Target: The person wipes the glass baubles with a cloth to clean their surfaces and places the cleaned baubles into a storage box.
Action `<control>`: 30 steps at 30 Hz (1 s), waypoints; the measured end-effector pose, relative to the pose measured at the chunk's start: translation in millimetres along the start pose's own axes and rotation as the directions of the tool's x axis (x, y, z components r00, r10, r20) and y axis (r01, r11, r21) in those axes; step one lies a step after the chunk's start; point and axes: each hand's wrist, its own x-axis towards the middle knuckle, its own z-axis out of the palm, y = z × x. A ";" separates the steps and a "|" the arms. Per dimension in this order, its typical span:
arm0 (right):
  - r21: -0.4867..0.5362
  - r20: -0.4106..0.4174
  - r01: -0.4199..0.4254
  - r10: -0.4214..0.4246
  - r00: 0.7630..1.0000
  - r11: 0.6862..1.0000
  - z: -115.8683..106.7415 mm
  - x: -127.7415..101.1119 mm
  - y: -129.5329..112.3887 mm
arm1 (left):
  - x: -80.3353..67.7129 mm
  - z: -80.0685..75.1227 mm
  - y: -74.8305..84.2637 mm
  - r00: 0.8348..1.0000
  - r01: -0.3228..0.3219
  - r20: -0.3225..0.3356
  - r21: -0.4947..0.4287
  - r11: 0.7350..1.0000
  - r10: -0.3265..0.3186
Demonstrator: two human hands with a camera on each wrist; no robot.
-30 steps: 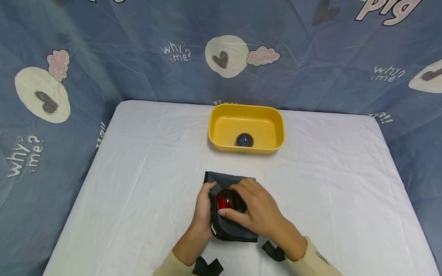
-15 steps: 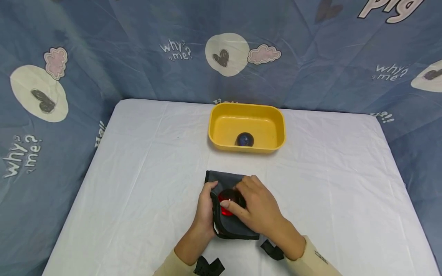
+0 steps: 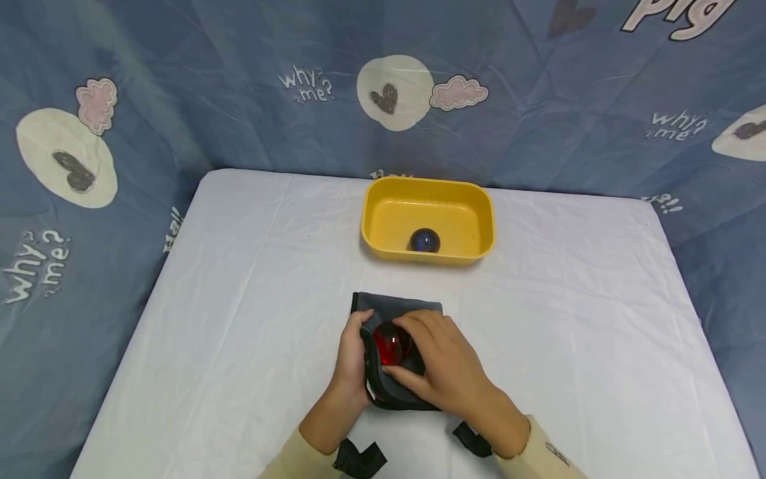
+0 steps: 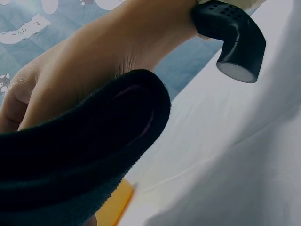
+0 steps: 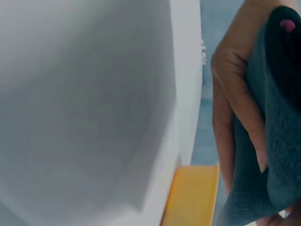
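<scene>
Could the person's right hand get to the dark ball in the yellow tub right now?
Probably yes: the tub is open-topped, nothing lies between. But the right hand holds the red ball on the grey cloth.

Head view: looks forward and down from above the near edge of the white table, taking in both hands, the grey cloth and the yellow tub against the blue backdrop.

Left wrist view: very close, pressed against the cloth; table beyond.

Right wrist view: equally close, rolled sideways. Both wrist views share cloth, table and a sliver of tub.
</scene>
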 end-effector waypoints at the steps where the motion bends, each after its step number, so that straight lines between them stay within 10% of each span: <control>1: 0.008 0.002 0.000 0.000 1.000 1.000 -0.5 1.2 0.1 | -0.3 -0.2 -0.4 1.000 0.001 -0.002 0.004 1.000 -0.001; 30: 0.011 0.143 -0.117 0.115 0.983 0.993 -11.8 3.8 -5.3 | -3.9 2.6 -3.0 1.000 -0.014 0.006 -0.016 1.000 0.014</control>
